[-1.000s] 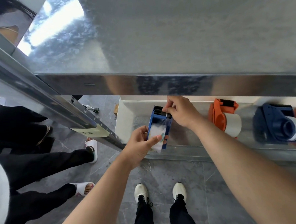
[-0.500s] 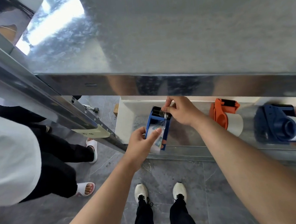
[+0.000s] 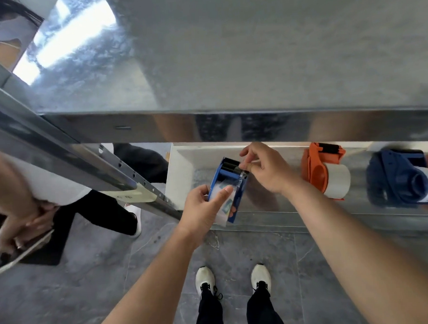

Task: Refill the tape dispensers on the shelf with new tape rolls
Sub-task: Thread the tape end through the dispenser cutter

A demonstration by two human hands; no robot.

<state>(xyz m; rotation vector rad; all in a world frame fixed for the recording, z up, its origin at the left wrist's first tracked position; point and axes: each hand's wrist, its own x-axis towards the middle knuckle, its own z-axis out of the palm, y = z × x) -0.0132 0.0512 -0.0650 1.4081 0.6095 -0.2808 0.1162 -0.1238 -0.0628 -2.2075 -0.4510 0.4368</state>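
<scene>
My left hand (image 3: 205,210) grips a blue tape dispenser (image 3: 230,185) with a clear tape roll in it, held just above the front of the lower metal shelf (image 3: 272,215). At the dispenser's black roller, my right hand (image 3: 265,169) pinches the loose end of the clear tape (image 3: 240,179). An orange dispenser (image 3: 319,166) loaded with a whitish roll lies on the shelf to the right. Further right lies a dark blue dispenser (image 3: 397,177) with a roll.
The upper metal shelf (image 3: 227,62) juts out over my hands. A slanted metal upright (image 3: 96,163) runs down the left. Another person (image 3: 36,196) stands close at the left holding a thin flat item. My feet (image 3: 234,279) are on grey floor tiles.
The person at the left has stepped closer and now fills the left edge. My right hand stays at the roller, still pinching the tape end; the blue dispenser has barely shifted.
</scene>
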